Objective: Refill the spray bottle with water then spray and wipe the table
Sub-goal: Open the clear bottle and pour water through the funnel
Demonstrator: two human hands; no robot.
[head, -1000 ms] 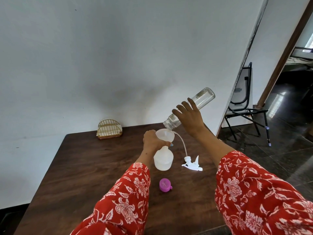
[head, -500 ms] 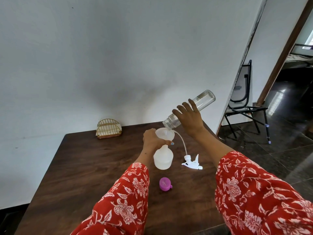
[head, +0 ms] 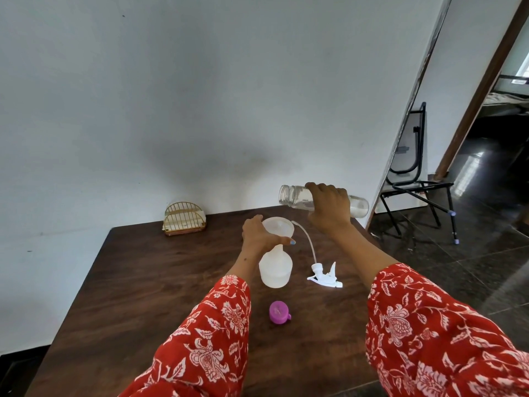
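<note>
A translucent white spray bottle (head: 275, 270) stands uncapped on the dark wooden table (head: 160, 282), with a white funnel (head: 279, 227) in its neck. My left hand (head: 259, 234) grips the funnel and bottle neck. My right hand (head: 329, 206) holds a clear water bottle (head: 296, 197) almost level above the table, its open mouth pointing left, off to the right of the funnel. The white trigger sprayer head (head: 325, 277) with its thin tube lies on the table right of the spray bottle.
A purple cap (head: 278, 311) lies on the table nearer to me. A small gold wire holder (head: 184, 219) sits at the table's back edge by the white wall. A black metal chair (head: 415, 179) stands on the dark tiled floor to the right.
My right hand has tipped the clear bottle back from steeply down over the funnel to about level, and drawn it right and away from the funnel. My left hand has stayed on the funnel.
</note>
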